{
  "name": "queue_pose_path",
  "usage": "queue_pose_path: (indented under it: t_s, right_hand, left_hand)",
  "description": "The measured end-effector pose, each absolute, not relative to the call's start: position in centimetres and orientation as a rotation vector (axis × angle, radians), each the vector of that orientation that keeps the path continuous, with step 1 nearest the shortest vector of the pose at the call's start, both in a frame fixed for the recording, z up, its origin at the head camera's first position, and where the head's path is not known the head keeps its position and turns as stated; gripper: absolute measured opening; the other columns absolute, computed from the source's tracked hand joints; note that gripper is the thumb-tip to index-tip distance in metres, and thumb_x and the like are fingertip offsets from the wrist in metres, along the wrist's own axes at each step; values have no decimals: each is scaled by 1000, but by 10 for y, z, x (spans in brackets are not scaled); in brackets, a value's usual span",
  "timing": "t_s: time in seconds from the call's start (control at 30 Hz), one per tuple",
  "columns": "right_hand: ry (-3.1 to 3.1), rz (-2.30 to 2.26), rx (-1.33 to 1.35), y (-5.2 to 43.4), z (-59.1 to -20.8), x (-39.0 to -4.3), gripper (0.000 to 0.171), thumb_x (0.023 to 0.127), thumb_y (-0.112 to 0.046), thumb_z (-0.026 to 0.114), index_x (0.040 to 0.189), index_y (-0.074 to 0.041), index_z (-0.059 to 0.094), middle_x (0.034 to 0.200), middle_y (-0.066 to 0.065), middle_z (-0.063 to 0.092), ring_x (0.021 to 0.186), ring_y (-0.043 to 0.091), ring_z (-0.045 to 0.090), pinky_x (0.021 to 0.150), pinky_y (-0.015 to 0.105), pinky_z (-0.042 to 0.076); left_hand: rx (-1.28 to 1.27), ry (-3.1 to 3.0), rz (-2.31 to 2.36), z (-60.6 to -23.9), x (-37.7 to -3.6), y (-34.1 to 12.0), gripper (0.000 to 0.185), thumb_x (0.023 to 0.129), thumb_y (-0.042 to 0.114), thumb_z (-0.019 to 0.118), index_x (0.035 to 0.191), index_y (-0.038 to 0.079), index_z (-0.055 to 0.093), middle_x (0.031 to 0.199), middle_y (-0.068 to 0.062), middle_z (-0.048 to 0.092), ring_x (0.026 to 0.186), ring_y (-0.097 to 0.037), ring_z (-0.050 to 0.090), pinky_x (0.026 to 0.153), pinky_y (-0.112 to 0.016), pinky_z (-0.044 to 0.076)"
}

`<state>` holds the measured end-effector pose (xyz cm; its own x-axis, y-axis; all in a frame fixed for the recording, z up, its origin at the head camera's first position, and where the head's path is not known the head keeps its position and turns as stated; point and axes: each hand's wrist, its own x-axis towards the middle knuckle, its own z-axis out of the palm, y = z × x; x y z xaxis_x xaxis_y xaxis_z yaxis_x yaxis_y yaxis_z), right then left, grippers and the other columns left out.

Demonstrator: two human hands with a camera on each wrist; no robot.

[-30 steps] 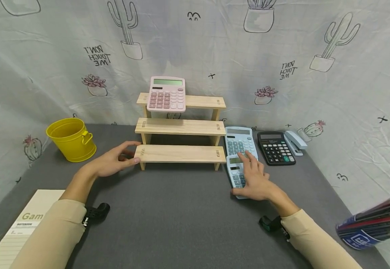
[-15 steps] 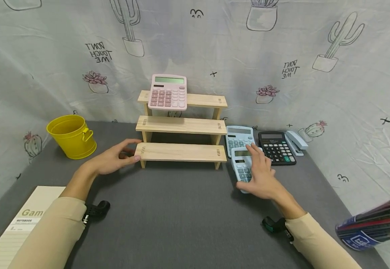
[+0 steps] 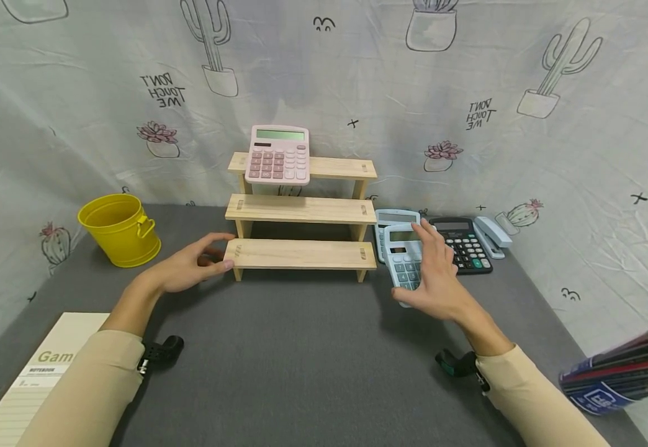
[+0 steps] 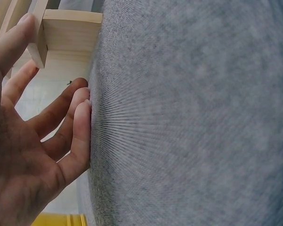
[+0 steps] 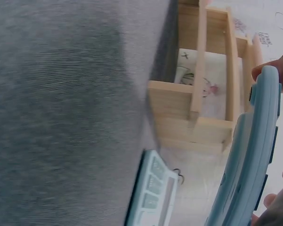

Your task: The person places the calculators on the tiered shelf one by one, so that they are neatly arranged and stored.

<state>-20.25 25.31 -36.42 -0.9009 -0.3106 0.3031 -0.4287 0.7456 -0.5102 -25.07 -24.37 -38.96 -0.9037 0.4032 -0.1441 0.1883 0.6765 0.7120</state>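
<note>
One light blue calculator [image 3: 403, 254] is in the right grip [image 3: 437, 280]; we see thumb and fingers pinching it in the air above the tabletop [image 3: 301, 360], partly hiding a second blue calculator [image 3: 395, 217]. The left grip [image 3: 191, 267] holds the left end of the lowest board [image 3: 301, 254] of the wooden stand [image 3: 301, 208] between thumb and index finger.

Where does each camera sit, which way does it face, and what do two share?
Head: on the head, facing forward and down at the wooden shelf; left hand, right hand and beige sleeves show.
Left wrist: on that wrist, facing low over the table to the shelf's end; the left hand shows.
Right wrist: on that wrist, facing past the held blue calculator to the shelf; parts of the right hand show.
Head and left wrist share the yellow bucket.
</note>
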Motion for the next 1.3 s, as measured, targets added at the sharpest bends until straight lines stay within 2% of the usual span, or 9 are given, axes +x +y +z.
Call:
queue_pose_path:
  t_s: [0.1,0.23,0.4,0.57,0.83,1.07,1.2,1.3]
  right_hand:
    - [-2717,888,616,252,-357,-206,119,72,-31,82,163,-15,7,170,14,-1,147,52,7,102,84,13]
    - [-2678,899,636,251,-350,-212,117,73,-30,81,163,-14,7,169,18,5,150,47,7,109,78,9]
    - [-2608,901,663,245,-338,-220,116,73,-29,81,162,-13,9,168,21,4,152,44,5,113,71,8]
    - [-2575,896,688,238,-316,-229,117,73,-30,81,162,-12,8,169,17,-1,153,42,3,114,71,9]
    - [-2544,842,701,227,-279,-245,115,73,-32,80,163,-15,10,170,11,0,156,33,1,118,66,10]
    - [-2545,825,695,215,-266,-257,115,74,-33,79,164,-17,10,170,11,4,157,28,1,123,60,4]
    - [-2576,824,689,204,-267,-263,115,74,-35,81,164,-18,11,170,10,5,155,33,3,119,66,11]
    - [-2606,818,683,195,-265,-267,115,73,-35,80,164,-20,12,170,7,5,151,37,10,113,71,20]
  left_hand:
    - [471,2611,1051,-389,-250,-244,76,102,50,60,162,23,23,151,-30,44,132,-50,51,89,-52,54]
    - [470,2610,1051,-390,-250,-245,75,102,50,61,162,24,24,151,-30,45,130,-49,52,86,-49,55]
    - [480,2601,1062,-391,-251,-245,75,101,50,62,161,25,25,151,-30,45,130,-49,53,86,-49,55]
    - [477,2615,1059,-390,-252,-246,75,102,50,62,161,25,25,151,-29,45,130,-50,52,88,-51,55]
    - [477,2622,1061,-385,-253,-246,74,101,50,62,161,25,25,150,-29,46,130,-49,53,88,-50,54]
    - [500,2625,1081,-386,-255,-245,72,102,49,62,161,27,26,149,-28,47,128,-47,55,89,-51,54]
    - [503,2608,1105,-391,-252,-246,72,102,47,62,161,26,26,150,-29,46,128,-47,55,87,-48,55]
    - [500,2609,1098,-392,-251,-247,73,102,47,62,161,25,26,149,-29,46,128,-47,55,86,-48,55]
